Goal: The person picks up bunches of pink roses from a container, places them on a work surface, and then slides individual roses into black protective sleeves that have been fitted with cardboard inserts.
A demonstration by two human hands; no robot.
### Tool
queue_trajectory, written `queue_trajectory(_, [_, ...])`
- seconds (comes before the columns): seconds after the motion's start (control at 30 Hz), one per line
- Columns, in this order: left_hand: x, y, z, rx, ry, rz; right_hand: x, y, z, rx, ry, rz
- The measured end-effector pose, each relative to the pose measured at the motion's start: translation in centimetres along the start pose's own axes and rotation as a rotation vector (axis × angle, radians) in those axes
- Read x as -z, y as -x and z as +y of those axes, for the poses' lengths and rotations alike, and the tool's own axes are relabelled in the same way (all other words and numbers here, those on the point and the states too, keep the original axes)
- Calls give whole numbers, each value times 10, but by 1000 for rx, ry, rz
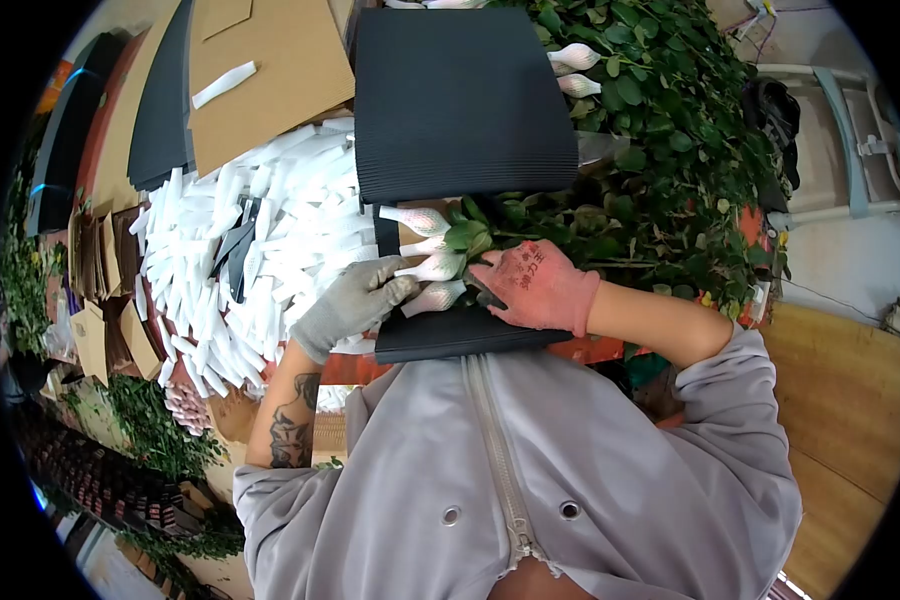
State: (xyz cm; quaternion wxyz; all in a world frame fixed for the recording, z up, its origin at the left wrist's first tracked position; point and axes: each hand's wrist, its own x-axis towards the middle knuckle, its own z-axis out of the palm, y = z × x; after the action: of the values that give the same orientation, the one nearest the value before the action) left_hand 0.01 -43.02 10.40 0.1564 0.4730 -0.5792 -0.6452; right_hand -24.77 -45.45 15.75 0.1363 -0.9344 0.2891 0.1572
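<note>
My left hand (pixel 355 303), in a grey glove, has its fingertips closed at the tip of a white net-sleeved flower bud (pixel 438 267). My right hand (pixel 533 287), in a red glove with dark fingertips, is closed just right of the buds, where the stems are; what it grips is hidden. Another sleeved bud (pixel 436 298) lies below, and one more (pixel 417 220) lies above, beside green leaves (pixel 469 236). Under the hands is a black corrugated sheet (pixel 470 337). A stack of black sheets (pixel 460 100) stands beyond them.
White foam net sleeves (pixel 210 290) are heaped at the left. Cardboard sheets (pixel 270 80) lie behind them, with one sleeve on top. Leafy stems (pixel 660 110) fill the right side. A metal-framed chair (pixel 850 140) stands at the far right.
</note>
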Motion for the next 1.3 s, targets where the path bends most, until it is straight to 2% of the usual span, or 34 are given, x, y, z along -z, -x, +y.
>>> queue_trajectory(0.03, [-2,-1,-7,37,73,5,10,-4,-5,-134,-48,-312])
queue_trajectory(0.1, [-2,-3,-16,74,143,8,10,-5,-7,-105,-53,-292])
queue_trajectory(0.17, [0,-7,-20,40,100,123,6,-7,-5,-86,-60,-273])
queue_trajectory(0.2, [0,-9,-16,-54,-151,231,1,-13,0,28,-94,-237])
queue_trajectory(0.23, [0,-6,-4,-55,-150,227,-3,-17,2,142,-128,-200])
queue_trajectory(0.3, [-3,7,30,-242,-563,301,-7,-22,-1,128,-119,-175])
queue_trajectory(0.33, [-7,12,39,-125,-695,326,-13,-24,0,153,-85,-173])
queue_trajectory(0.37, [-9,12,40,-127,-696,326,-16,-26,1,180,-47,-170])
queue_trajectory(0.43, [-12,11,39,-285,-940,424,-15,-28,1,192,-58,-173])
queue_trajectory(0.47, [-14,9,35,-285,-939,424,-15,-28,1,206,-67,-176])
queue_trajectory(0.53, [-19,0,25,-518,-914,255,-16,-29,0,227,-67,-153])
queue_trajectory(0.57, [-19,-3,23,-518,-912,257,-16,-29,0,247,-68,-127])
queue_trajectory(0.63, [-17,-7,20,-318,-831,107,-9,-25,-1,227,-100,-69])
queue_trajectory(0.7, [-15,-4,26,-358,-840,128,2,-19,1,210,-139,-15])
queue_trajectory(0.77, [-17,-1,24,-393,-848,149,14,-16,9,1,-165,389])
queue_trajectory(0.93, [-24,1,34,-180,-989,131,-5,-21,9,-115,64,120])
queue_trajectory(1.03, [-25,2,31,-184,-890,185,-6,-23,17,-223,69,144])
queue_trajectory(1.17, [-23,0,27,-255,-899,215,-7,-34,14,-159,71,49])
queue_trajectory(1.27, [-22,-1,26,-193,-853,141,-15,-40,17,-139,127,126])
queue_trajectory(1.3, [-22,-1,24,-250,-860,169,-17,-42,17,-125,169,172])
